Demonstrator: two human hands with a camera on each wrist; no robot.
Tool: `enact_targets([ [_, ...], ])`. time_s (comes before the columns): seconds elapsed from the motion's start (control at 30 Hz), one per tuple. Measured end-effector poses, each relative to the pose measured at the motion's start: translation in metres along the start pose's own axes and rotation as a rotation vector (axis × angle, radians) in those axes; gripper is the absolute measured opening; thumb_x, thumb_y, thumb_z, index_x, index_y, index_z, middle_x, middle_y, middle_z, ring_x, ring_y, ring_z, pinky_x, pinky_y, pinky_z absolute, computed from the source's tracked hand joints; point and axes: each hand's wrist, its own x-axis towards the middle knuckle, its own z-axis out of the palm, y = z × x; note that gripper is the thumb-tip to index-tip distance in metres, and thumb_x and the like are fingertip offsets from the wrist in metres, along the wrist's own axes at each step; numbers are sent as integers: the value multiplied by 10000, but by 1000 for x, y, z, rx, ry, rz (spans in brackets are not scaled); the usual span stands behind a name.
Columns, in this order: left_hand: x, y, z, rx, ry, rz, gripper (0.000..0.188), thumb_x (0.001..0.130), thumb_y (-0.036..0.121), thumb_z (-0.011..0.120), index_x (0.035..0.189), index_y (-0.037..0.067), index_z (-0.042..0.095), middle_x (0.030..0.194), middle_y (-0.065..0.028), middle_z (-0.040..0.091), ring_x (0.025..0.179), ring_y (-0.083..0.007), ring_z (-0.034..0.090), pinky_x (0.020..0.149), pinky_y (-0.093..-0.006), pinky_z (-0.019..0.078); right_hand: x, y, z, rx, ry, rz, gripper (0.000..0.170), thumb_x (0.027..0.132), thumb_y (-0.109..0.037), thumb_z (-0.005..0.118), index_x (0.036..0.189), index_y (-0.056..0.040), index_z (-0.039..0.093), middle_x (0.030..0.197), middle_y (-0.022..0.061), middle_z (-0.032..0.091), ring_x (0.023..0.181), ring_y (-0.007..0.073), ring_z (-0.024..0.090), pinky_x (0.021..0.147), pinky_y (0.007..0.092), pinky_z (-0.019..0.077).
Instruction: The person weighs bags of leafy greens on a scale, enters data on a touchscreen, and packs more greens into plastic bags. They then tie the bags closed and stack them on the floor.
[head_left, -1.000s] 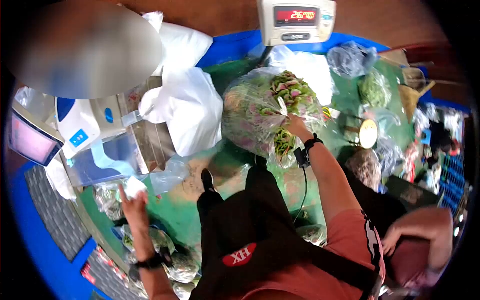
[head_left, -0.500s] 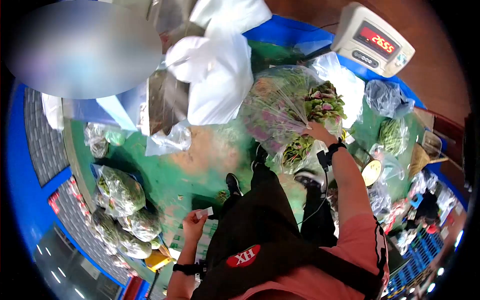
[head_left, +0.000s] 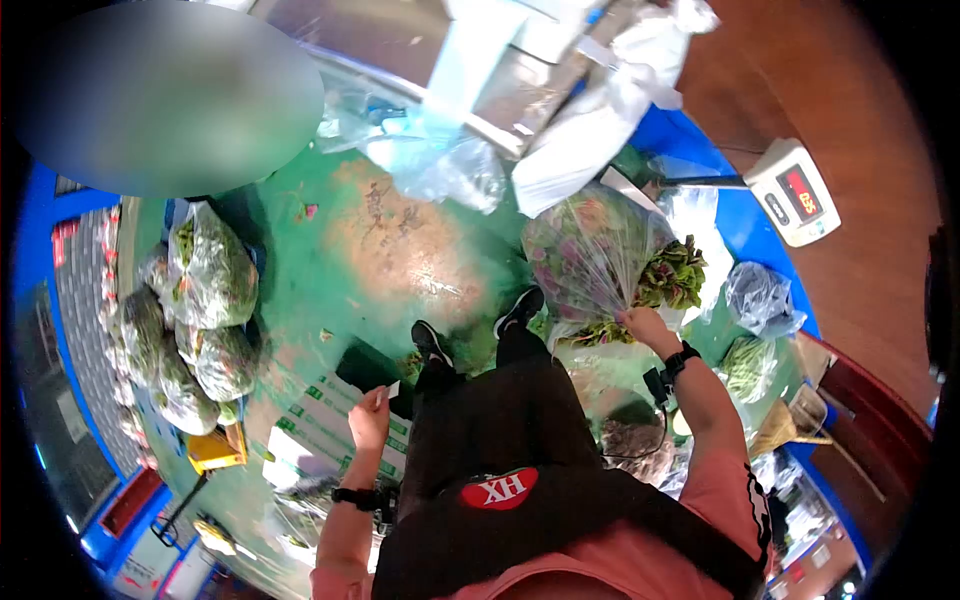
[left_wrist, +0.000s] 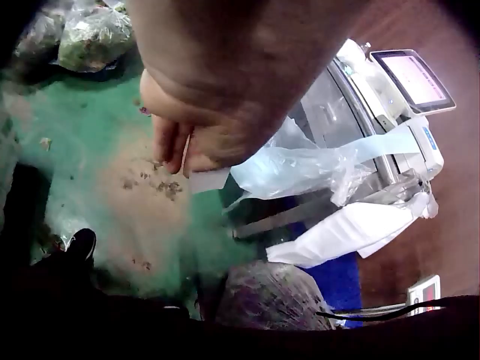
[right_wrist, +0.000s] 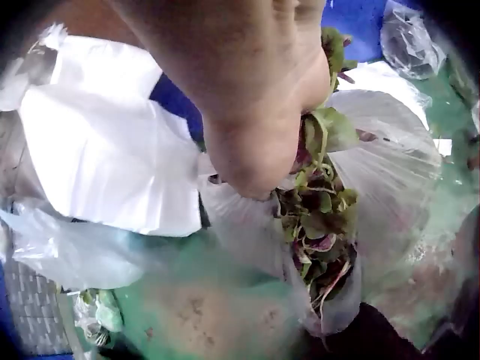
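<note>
My right hand [head_left: 650, 330] grips the gathered plastic of a large clear bag [head_left: 590, 255] full of leafy greens with purple centres. Loose greens [head_left: 672, 275] stick out beside the hand, and in the right wrist view leaves [right_wrist: 322, 210] hang out below the right hand [right_wrist: 259, 112]. My left hand [head_left: 370, 422] pinches a small white label [head_left: 392, 390] between thumb and fingers, away from the bag. The left wrist view shows the left hand [left_wrist: 217, 120] with that label [left_wrist: 208, 181] at its fingertips.
Filled vegetable bags [head_left: 212, 270] stand at the left. A scale display [head_left: 797, 195] is at the right, beyond the greens. White plastic bags [head_left: 590, 130] hang off the metal counter at the top. A carton [head_left: 325, 425] lies near the left hand.
The view has swung toward the left, and the filled bags there show more fully. The left hand has drawn back near the body with the label. The scale reading has dropped; the right hand still grips the bag.
</note>
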Motion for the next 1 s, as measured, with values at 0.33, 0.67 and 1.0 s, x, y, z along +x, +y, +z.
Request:
enact_targets([
  [0.33,60,-114,-14,358,-5,-31,287,776,157,511,1052,163,587,734,-112,641,657,-292,628,558,-413,496,-76,-184,-21,-101,-66,12,448,866,-401,463,737,3,609,626,209,566,584,362,558,583,448,444],
  [0.67,124,-154,11,90,-259,274,566,744,127,517,1263,-33,356,1202,-223,457,1120,-344,443,881,-444,400,-164,-497,-26,-381,-181,-376,456,866,-377,504,655,25,544,535,207,488,478,344,499,468,426,360],
  [1.0,70,-234,-234,-399,407,605,1044,623,460,719,1383,20,155,1352,-246,244,1268,-421,230,1050,-554,138,-188,-786,-35,-952,-282,-704,377,880,-308,470,709,18,547,661,230,563,630,407,560,605,469,439],
])
